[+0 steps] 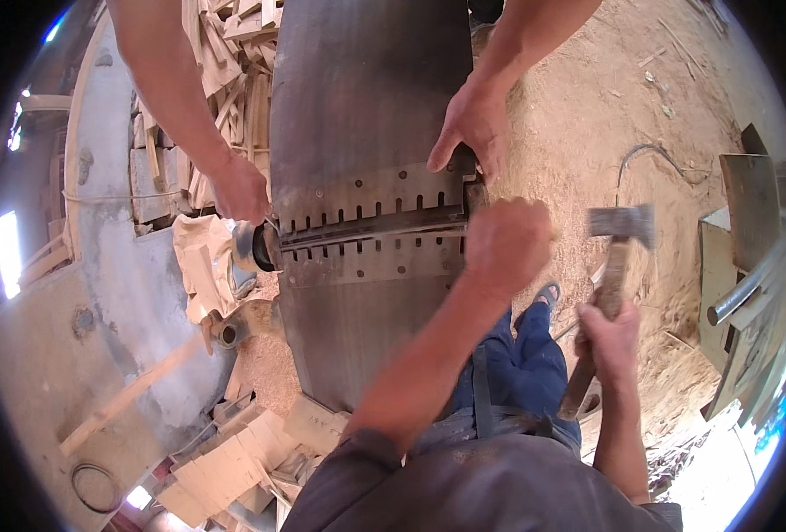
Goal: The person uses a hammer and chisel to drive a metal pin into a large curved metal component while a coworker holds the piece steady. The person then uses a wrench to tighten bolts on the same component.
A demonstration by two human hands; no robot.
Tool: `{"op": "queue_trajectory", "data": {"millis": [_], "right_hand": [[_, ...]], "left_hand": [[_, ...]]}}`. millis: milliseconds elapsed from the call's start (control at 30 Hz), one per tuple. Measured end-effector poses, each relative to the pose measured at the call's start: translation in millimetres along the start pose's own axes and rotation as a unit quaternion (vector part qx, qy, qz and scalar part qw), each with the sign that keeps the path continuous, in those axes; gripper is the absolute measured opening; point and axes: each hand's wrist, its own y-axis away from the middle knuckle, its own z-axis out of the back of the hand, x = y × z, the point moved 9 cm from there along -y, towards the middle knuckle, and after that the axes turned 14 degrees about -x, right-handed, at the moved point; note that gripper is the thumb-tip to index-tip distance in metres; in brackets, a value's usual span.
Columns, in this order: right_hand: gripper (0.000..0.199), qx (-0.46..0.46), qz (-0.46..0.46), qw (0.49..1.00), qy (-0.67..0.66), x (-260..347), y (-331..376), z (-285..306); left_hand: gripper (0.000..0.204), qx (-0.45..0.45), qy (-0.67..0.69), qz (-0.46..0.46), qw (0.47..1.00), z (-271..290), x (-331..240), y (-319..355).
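Note:
My right hand (613, 341) grips a hammer (622, 226) by its wooden handle, its metal head raised off to the right of the machine and slightly blurred. My left hand (510, 244) is closed in a fist at the right end of a slotted metal bed (357, 266); what it holds, if anything, is hidden. A long dark slit with toothed edges runs across this bed. Another person's hand (241, 188) works at the slit's left end, its fingertips partly hidden. That person's other hand (477, 133) rests at the bed's right edge, just beyond my fist.
Scrap wood pieces (242, 461) lie at the lower left, with more piled beyond the machine. A grey concrete slab (118, 293) stands at the left. Sawdust covers the floor (677, 115) on the right, where a black cable (654, 149) curls. Boards (752, 213) lean at far right.

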Motion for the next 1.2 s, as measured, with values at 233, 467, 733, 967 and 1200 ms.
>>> {"op": "queue_trajectory", "data": {"millis": [233, 467, 733, 967, 1200], "right_hand": [[0.023, -0.117, -0.002, 0.990, -0.083, -12.4, -23.9, 65.2], [0.020, -0.080, -0.018, 0.994, -0.079, -33.8, -10.3, 54.3], [0.021, -0.062, 0.028, 0.992, -0.106, -34.7, -10.1, 53.8], [0.018, -0.111, 0.040, 0.970, -0.214, -3.7, -5.4, 28.8], [0.019, -0.037, 0.023, 0.998, -0.055, 4.9, -28.7, 21.2]], "left_hand": [[0.010, -0.069, 0.075, -0.018, 0.995, -4.2, -39.1, -5.1], [0.008, -0.039, 0.065, 0.001, 0.997, -13.0, -37.3, -19.1], [0.006, -0.028, 0.037, 0.005, 0.999, -23.2, -25.9, -15.4], [0.005, -0.004, 0.028, 0.008, 1.000, -33.6, -22.8, -20.3], [0.007, 0.014, 0.004, 0.024, 1.000, -45.0, -16.8, -18.9]]}}
